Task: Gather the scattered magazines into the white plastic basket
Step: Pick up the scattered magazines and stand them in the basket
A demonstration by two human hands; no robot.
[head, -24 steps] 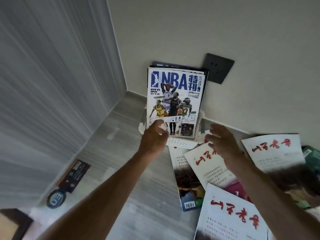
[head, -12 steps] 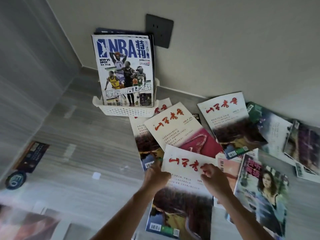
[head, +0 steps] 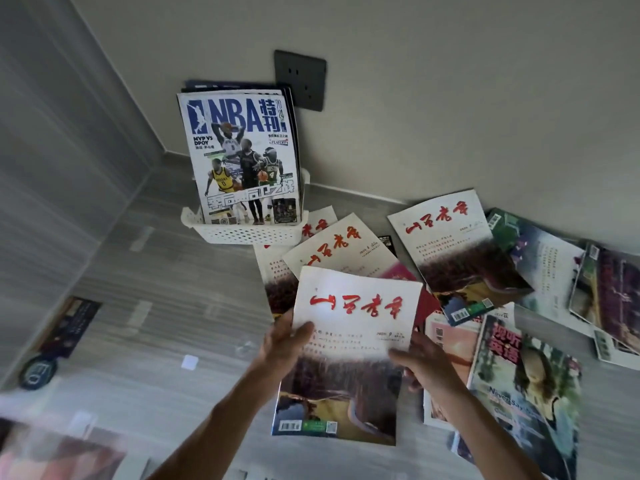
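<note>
A white plastic basket [head: 242, 233] stands on the floor near the wall corner, with an NBA magazine [head: 242, 157] upright in it and darker ones behind. I hold a white magazine with red characters [head: 353, 327] lifted off the floor. My left hand [head: 282, 344] grips its left edge, thumb on the cover. My right hand [head: 420, 362] grips its right edge. Several similar red-lettered magazines [head: 446, 237] lie scattered on the floor beyond it, and a magazine with a woman on the cover [head: 526, 386] lies at the right.
A dark wall socket [head: 299, 79] sits above the basket. More magazines [head: 609, 292] overlap along the wall at far right. A dark card and round badge [head: 38, 370] lie at the left on the grey floor. A blurred magazine [head: 52, 455] fills the bottom left corner.
My hands left the NBA magazine in the basket, came back to the pile, took the near red-lettered magazine by both edges and raised it off the floor.
</note>
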